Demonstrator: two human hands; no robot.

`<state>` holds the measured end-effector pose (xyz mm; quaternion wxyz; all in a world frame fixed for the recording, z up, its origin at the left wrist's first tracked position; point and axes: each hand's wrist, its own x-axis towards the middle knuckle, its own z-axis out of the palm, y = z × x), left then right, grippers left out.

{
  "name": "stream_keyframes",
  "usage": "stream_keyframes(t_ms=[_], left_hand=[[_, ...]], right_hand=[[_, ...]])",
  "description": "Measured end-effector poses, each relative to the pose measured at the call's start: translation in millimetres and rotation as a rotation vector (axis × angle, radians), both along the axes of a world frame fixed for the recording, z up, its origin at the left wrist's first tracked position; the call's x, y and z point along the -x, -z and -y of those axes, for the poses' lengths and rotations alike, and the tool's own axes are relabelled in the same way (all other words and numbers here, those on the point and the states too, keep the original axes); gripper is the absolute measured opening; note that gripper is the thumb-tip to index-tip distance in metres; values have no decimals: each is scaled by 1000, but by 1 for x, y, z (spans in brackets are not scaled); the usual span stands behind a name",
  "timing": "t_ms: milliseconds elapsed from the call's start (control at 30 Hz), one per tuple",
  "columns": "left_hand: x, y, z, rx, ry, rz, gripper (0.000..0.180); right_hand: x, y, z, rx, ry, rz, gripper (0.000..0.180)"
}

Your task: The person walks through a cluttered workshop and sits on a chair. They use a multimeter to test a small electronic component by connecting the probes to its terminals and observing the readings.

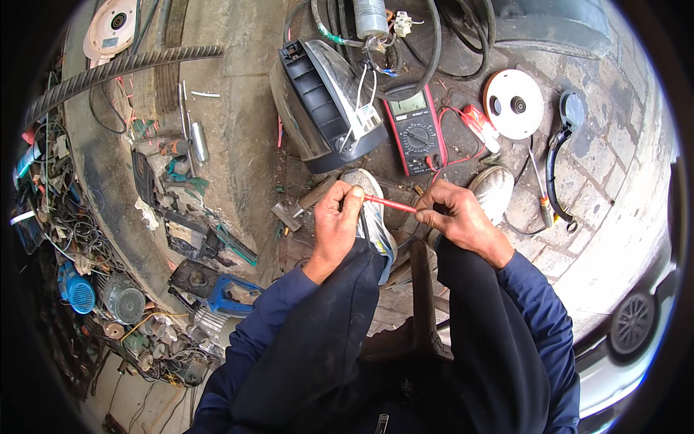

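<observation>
Between my two hands runs a slim red test probe point(391, 204). My left hand point(334, 228) pinches its left end between thumb and fingers. Around its right end the fingers of my right hand point(463, 220) are closed, partly hiding it. Just beyond my hands a red and black multimeter point(416, 136) lies face up on the ground, its red lead point(463, 160) curling down toward my right hand. To the left of the meter rests a dark plastic housing with a clear cover point(329, 108). A hammer point(296, 210) lies beside my left hand.
Coiled black hose point(434, 65) and a grey cylinder with wires point(371, 18) lie at the far side. A white disc point(513, 105) and a screwdriver point(545, 210) are at right. Scrap, cables and a blue motor point(76, 288) crowd the left. A car wheel point(632, 325) shows lower right.
</observation>
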<state>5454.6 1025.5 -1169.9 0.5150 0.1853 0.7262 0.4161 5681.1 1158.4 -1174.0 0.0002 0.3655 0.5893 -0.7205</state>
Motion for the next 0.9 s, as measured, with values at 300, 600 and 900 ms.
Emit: stream_keyframes(t_ms=[300,600,900], left_hand=[[-3,-4,0,15,6,-35,23],[-3,-1,-2,12,-10,-25,23],[-5,6,-1,14,-46,-46,22]], right_hand=[[2,2,3,-84,16,-5,13],[6,1,1,-140,44,5,14],[22,-26,21,-350,-179,-161,15]])
